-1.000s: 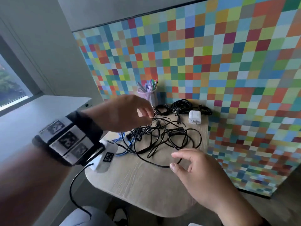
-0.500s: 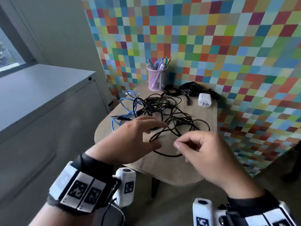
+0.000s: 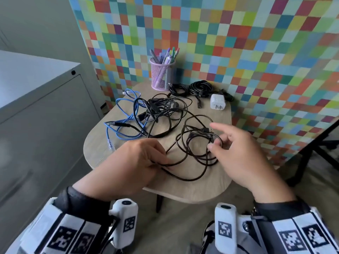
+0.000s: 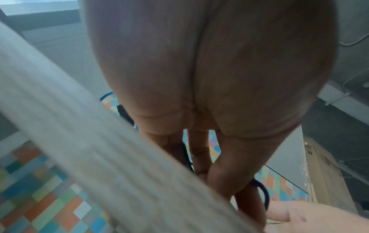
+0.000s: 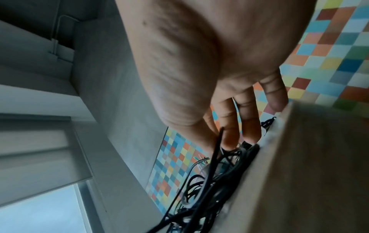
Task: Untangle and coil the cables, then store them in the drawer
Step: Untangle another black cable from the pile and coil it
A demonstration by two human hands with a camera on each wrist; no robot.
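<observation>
Both hands have now dropped onto the black cable tangle (image 3: 194,149) at the tabletop's (image 3: 198,189) six o'clock edge: the left hand (image 3: 135,162) pinches a strand, the right hand (image 3: 236,153) hooks a loop. Untangling has begun; coiling hasn't.

cables (image 3: 165,114) on table (image 3: 192,189); cabinet (image 3: 45,110) left

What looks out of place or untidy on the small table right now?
The black cables lie in a loose tangle across the table, crossing the blue cable, whose clear plug reaches the table's edge. By contrast, two black coils sit neatly at the back. Nothing appears spilled or damaged.
</observation>
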